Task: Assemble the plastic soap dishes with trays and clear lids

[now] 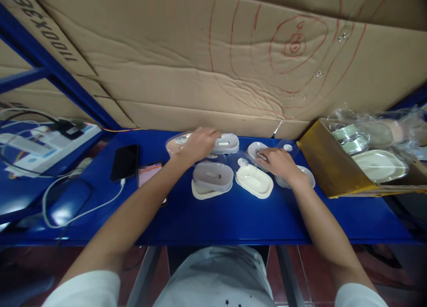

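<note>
My left hand [203, 142] is at the back of the blue table, fingers curled beside a pale grey oval dish [230, 142]. A peach oval dish [174, 146] under a clear lid with a round sticker lies left of that hand; what the fingers grip is hidden. My right hand [278, 162] has its fingers closed at the slot of a grey oval dish [254, 149]. Nearer me, a grey slotted dish [213, 176] rests on a cream one [200, 194]. Beside it lies a cream oval dish [255, 181]. Another pale dish [307, 176] is partly under my right wrist.
A cardboard box [328, 165] with bagged dishes stands at the right. A black phone [124, 163], a pink phone [148, 173] and a white cable [96, 216] lie at the left, near a power strip [66, 145]. A cardboard sheet [160, 53] walls the back.
</note>
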Motion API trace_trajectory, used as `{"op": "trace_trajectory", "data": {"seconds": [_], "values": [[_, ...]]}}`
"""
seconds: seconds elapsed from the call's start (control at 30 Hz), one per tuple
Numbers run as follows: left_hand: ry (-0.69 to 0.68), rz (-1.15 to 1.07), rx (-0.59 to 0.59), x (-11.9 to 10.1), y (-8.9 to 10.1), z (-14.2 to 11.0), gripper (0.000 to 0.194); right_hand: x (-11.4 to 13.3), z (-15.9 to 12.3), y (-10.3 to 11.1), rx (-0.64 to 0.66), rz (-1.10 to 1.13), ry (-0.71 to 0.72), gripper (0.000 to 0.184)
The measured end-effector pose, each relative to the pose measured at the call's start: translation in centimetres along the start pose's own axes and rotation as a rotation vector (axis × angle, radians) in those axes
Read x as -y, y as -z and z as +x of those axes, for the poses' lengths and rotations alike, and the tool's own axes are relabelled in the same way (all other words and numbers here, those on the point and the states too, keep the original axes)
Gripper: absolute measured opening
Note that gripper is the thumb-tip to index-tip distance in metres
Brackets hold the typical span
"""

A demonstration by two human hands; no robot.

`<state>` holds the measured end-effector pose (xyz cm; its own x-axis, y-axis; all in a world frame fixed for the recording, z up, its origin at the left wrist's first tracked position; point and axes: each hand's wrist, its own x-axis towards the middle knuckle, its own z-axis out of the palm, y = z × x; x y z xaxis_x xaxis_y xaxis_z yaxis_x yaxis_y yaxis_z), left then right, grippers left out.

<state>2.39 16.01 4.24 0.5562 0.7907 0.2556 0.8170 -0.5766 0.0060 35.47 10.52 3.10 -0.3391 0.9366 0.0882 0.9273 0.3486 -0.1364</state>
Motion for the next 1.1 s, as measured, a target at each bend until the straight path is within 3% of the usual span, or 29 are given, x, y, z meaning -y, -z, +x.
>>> {"op": "trace_trajectory", "data": {"seconds": [0.13, 0.33, 0.5, 0.6, 0.8, 1.0, 1.1], "values": [[-0.107, 0.013, 0.055, -2.4, -0.4, 1.0, 0.023, 1.0, -0.1, -1.3, 0.029, -0.065, 0.009, 0.032], [-0.097, 0.063, 0.042, -3.4, -0.1, 1.2, 0.026, -0.4, 0.1, -0.1, 0.016, -0.041, 0.019, 0.037], [0.007, 0.078, 0.091, -1.4, 0.1, -0.1, 0.042, -1.8, -0.1, 1.4, -0.145, -0.053, -0.125, 0.050], [0.071, 0.079, 0.096, -0.4, 0.3, -0.7, 0.042, -0.5, 0.8, 1.5, -0.207, -0.052, -0.078, 0.051], [0.238, 0.048, 0.099, 2.9, 1.3, -2.7, 0.045, 5.4, 6.0, -1.1, -0.020, 0.052, 0.295, 0.044], [0.409, -0.027, 0.192, 7.4, 1.5, -6.4, 0.067, 7.0, 9.4, -3.3, 0.062, 0.087, 0.329, 0.043], [0.414, -0.089, 0.185, 8.5, 1.5, -7.5, 0.063, 6.8, 9.2, -3.1, 0.060, 0.073, 0.320, 0.036]]}}
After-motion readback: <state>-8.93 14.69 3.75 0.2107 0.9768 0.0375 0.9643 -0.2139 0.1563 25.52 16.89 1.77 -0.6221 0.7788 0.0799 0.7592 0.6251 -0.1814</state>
